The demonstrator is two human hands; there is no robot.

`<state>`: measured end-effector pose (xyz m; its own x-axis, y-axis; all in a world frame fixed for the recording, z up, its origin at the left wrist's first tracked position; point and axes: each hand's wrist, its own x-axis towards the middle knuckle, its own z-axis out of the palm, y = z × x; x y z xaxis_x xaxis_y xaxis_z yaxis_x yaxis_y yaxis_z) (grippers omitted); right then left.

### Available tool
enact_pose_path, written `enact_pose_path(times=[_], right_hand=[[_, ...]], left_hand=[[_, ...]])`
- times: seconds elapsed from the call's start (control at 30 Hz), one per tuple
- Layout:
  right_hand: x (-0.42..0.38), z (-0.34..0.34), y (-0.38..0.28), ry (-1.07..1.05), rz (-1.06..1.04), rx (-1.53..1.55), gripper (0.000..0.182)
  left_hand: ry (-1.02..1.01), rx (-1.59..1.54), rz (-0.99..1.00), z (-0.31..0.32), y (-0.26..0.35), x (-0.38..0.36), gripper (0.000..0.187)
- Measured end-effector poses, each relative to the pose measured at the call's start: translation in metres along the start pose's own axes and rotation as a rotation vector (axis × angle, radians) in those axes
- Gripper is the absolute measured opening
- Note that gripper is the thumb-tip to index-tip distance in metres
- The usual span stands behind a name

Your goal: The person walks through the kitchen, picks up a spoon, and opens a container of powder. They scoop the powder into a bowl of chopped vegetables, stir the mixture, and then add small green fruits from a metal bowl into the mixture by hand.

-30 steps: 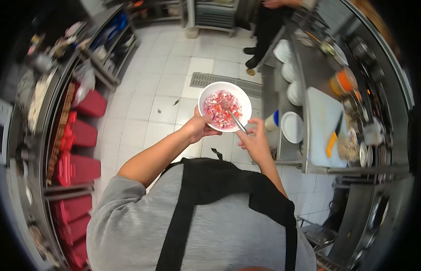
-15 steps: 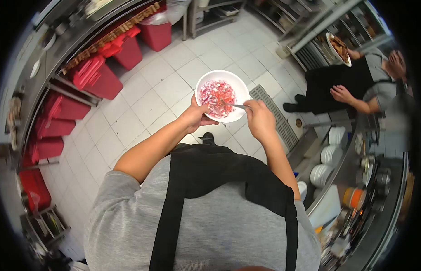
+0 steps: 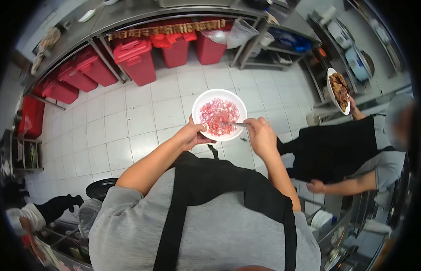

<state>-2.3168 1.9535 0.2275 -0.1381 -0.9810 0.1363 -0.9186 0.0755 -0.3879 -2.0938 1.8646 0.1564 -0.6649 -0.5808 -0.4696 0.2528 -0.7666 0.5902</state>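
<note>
A white bowl [image 3: 242,111] is held in front of my waist, above the tiled floor. Inside it lies a chopped mix [image 3: 217,113] of pink, white and red bits that looks like onion and tomato. My left hand [image 3: 193,136] is closed on the bowl's left lower side, thumb over the rim and fingers underneath. Across the right rim, my right hand [image 3: 262,137] grips the handle of a slim metal utensil [image 3: 237,124]. The utensil's head is buried in the mix.
To my right, a person in a black apron [image 3: 332,144] carries an oval plate of browned meat [image 3: 340,90]. Red lidded bins [image 3: 134,61] stand under a steel counter [image 3: 129,17] ahead. Another person [image 3: 36,214] is at the lower left. Stacked plates [image 3: 321,219] sit lower right.
My view has turned right, so the bins and counter now stand straight ahead. The person with the meat plate appears closer. My hands still hold the bowl and utensil.
</note>
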Motion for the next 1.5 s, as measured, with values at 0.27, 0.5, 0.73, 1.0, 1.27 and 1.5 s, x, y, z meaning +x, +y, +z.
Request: enact_pose_path(times=[0.27,0.5,0.73,1.0,1.27,1.5], right_hand=[[0.089,0.026,-0.033,-0.064,-0.116,0.036,0.014],[0.153,0.059,-0.086,-0.025,-0.118,0.084,0.012],[0.195,0.088,-0.137,0.023,-0.146,0.071,0.013],[0.214,0.107,-0.180,0.013,-0.181,0.103,0.014],[0.204,0.116,-0.199,-0.145,-0.173,0.189,0.015],[0.190,0.102,-0.183,-0.215,-0.315,0.059,0.016]], left_hand=[[0.178,0.054,0.068,-0.036,0.065,-0.002,0.071],[0.212,0.080,0.094,-0.090,0.128,-0.008,0.067],[0.196,0.100,0.112,-0.129,0.173,-0.022,0.070],[0.216,0.061,0.175,-0.164,0.194,-0.043,0.070],[0.282,0.034,0.170,-0.174,0.179,-0.069,0.072],[0.298,0.082,0.188,-0.146,0.152,-0.076,0.073]])
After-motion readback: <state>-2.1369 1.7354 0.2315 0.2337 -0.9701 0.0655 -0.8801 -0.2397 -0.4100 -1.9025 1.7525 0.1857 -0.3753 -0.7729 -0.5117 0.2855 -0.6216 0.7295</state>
